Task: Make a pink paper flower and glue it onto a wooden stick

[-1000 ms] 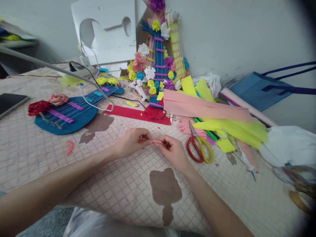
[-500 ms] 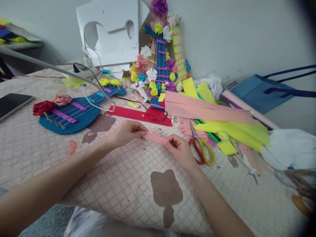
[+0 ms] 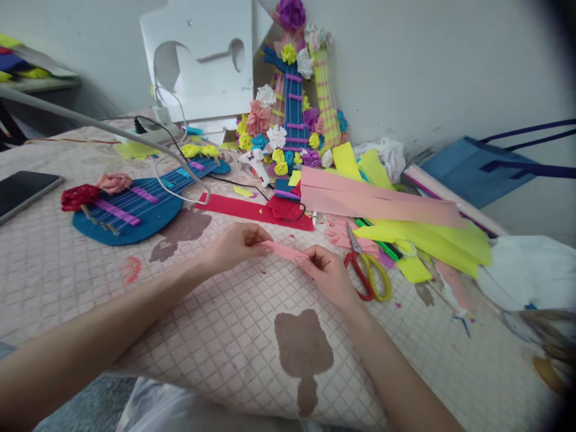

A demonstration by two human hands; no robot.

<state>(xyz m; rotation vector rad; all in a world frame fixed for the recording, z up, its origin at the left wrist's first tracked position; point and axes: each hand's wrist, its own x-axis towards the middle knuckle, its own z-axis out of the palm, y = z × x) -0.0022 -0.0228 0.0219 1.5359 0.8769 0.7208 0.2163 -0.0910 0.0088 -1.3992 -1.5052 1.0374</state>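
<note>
A small pink strip of crepe paper (image 3: 284,251) is stretched between my two hands, just above the tabletop. My left hand (image 3: 240,245) pinches its left end between thumb and fingers. At the other end, my right hand (image 3: 327,273) holds it in a similar pinch. Scissors (image 3: 366,270) with one red and one yellow handle lie beside my right hand, blades pointing away. Behind the hands is a flat red paper strip (image 3: 238,208). A blue paper guitar (image 3: 135,207) with purple bars and paper roses lies off to the left.
Sheets of pink paper (image 3: 373,195) and yellow paper (image 3: 441,240) are heaped at the right. A white glue gun (image 3: 255,165) with a black cord stands near decorated guitars (image 3: 294,102) at the wall. A white cable (image 3: 112,127) crosses above the left side, near a tablet (image 3: 27,191).
My left fingers have shifted slightly on the left end of the pink strip, which now looks a little twisted or folded there. My right hand has hardly moved.
</note>
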